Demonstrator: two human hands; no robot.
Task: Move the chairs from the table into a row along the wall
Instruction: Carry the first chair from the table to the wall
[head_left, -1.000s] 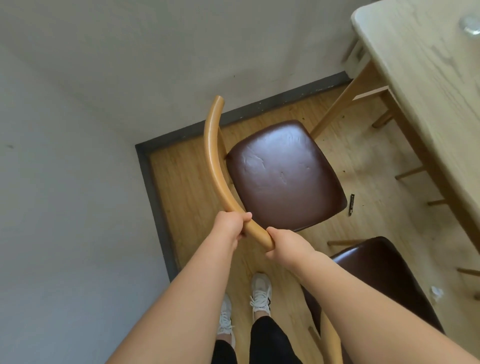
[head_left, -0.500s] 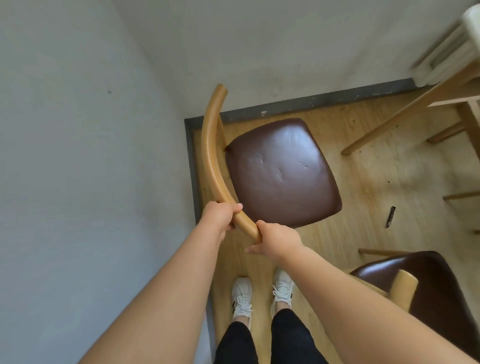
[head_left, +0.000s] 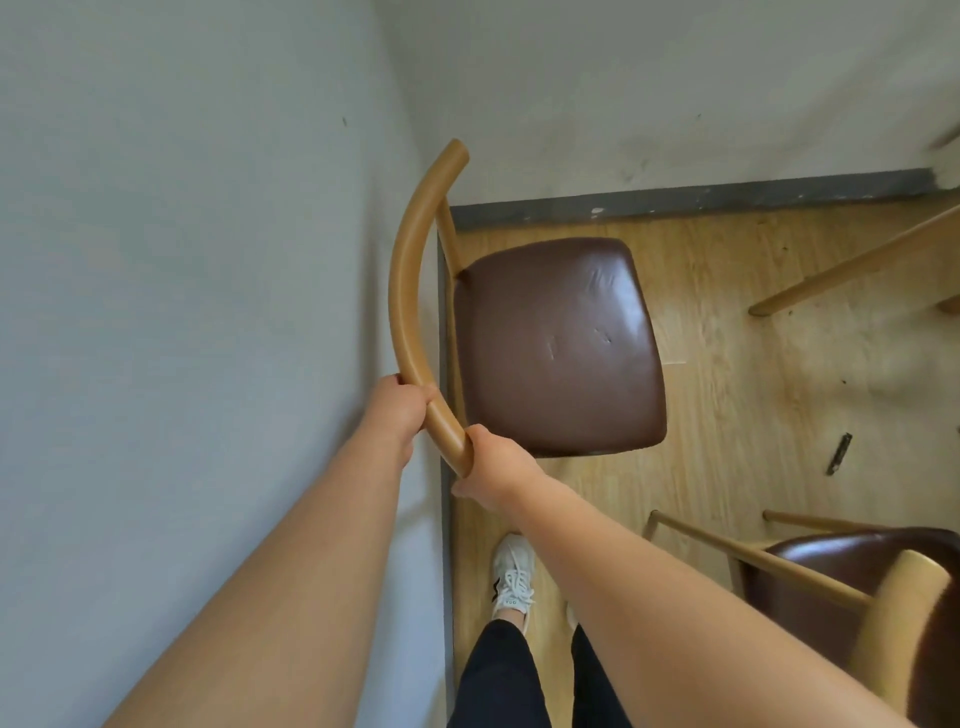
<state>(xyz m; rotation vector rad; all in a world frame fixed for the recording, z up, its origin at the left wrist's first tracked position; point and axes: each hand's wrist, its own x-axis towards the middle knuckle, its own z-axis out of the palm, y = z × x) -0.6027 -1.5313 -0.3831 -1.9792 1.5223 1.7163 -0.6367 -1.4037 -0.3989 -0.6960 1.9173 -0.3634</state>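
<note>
A wooden chair (head_left: 556, 343) with a dark brown padded seat and a curved backrest rail stands in the room's corner, its back close against the left wall (head_left: 182, 312). My left hand (head_left: 397, 408) grips the lower part of the rail. My right hand (head_left: 491, 467) is closed around the rail's near end. A second chair (head_left: 852, 587) of the same kind sits at the lower right, partly out of frame.
The far wall with a dark skirting board (head_left: 701, 200) runs just behind the held chair. A table leg (head_left: 852, 267) slants in at the upper right. A small dark object (head_left: 839, 453) lies on the wooden floor. My feet stand below the chair.
The chair has moved left toward the side wall and turned so its back runs along it. The table top has left the view. Both hands have kept their grip.
</note>
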